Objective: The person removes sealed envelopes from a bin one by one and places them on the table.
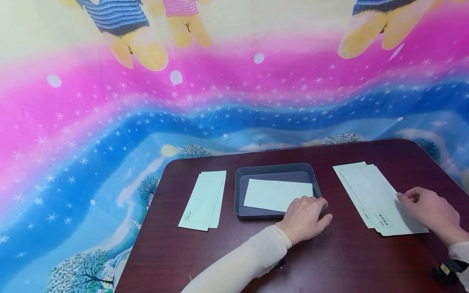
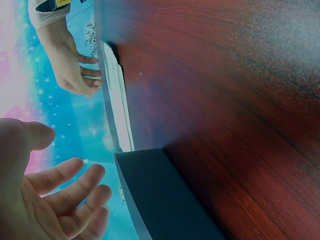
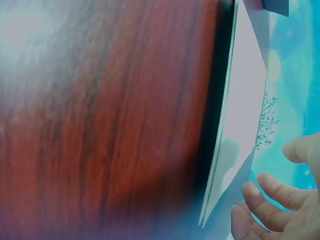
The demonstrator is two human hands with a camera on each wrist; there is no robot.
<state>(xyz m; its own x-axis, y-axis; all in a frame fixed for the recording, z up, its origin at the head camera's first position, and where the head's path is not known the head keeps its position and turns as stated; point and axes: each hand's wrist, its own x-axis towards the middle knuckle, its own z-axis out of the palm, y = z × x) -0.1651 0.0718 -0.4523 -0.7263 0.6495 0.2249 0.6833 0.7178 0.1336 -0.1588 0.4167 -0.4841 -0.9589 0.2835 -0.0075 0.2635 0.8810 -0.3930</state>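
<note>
A white envelope [image 1: 275,194] lies in a shallow dark grey tray [image 1: 253,175] at the middle of the table. Over the tray's right front corner is my left hand [image 1: 305,217]; its fingers look loosely bent and hold nothing in the left wrist view. My right hand [image 1: 432,207] hovers at the right edge of a stack of pale envelopes [image 1: 373,195], printed with a small boxed label. In the right wrist view, thumb and fingers stay apart beside these envelopes [image 3: 242,85]. Whether the fingertips touch the stack cannot be made out.
A second, smaller group of pale envelopes [image 1: 203,199] lies left of the tray, slightly fanned. Everything stands on a dark red-brown wooden table [image 1: 329,264]. Behind it hangs a printed cloth [image 1: 220,89] in pink and blue with snowflakes.
</note>
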